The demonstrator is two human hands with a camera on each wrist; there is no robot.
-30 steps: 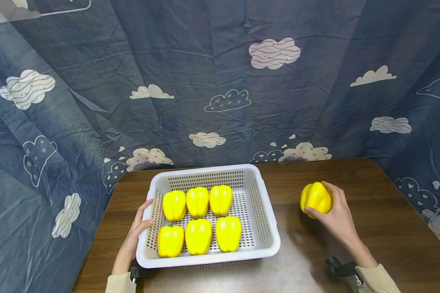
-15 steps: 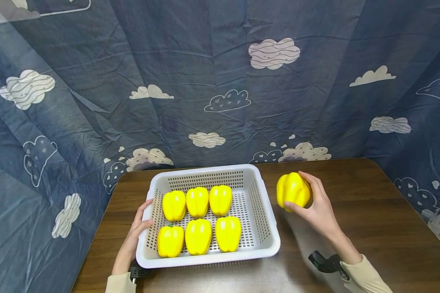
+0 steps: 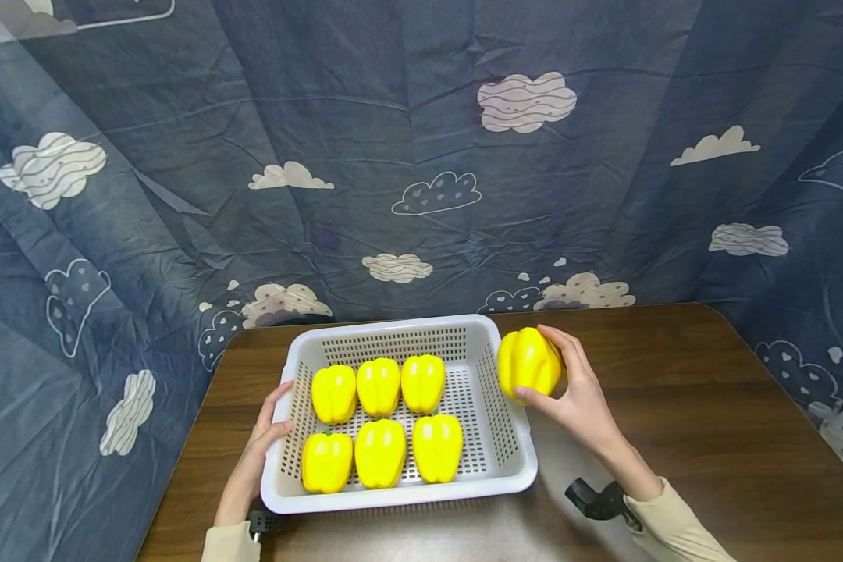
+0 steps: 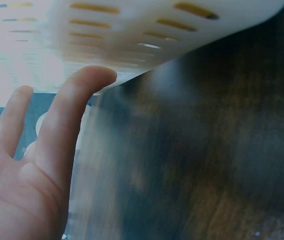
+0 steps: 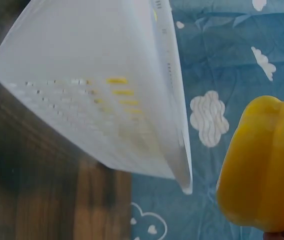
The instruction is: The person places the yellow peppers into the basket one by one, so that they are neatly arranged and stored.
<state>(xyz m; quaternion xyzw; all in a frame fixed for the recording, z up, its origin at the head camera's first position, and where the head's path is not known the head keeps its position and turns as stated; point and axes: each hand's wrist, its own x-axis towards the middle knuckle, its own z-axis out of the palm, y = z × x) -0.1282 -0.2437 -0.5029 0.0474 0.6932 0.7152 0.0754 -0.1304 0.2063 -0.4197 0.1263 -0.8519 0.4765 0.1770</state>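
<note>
In the head view my right hand [image 3: 581, 402] pinches a yellow bell pepper [image 3: 527, 364] between thumb and fingers, its outline overlapping the right rim of a white perforated basket [image 3: 400, 506]. The right wrist view has this bell pepper [image 5: 259, 165] at the right, apart from the basket's wall [image 5: 77, 65]. Several more yellow bell peppers [image 3: 381, 454] sit inside the basket in two rows, filling its left and middle. My left hand [image 3: 253, 449] touches the basket's left rim with spread, fairly straight fingers. In the left wrist view the thumb [image 4: 84, 82] lies against the basket's outer side.
The basket stands on a dark brown wooden table [image 3: 702, 406]. Behind the table hangs a blue curtain [image 3: 365, 117] printed with clouds. A black wrist device [image 3: 597, 499] hangs below my right forearm, close over the tabletop.
My right hand has carried the bell pepper leftward from the table's right part to the basket's right rim, raising it on the way. The left hand and basket have stayed put.
</note>
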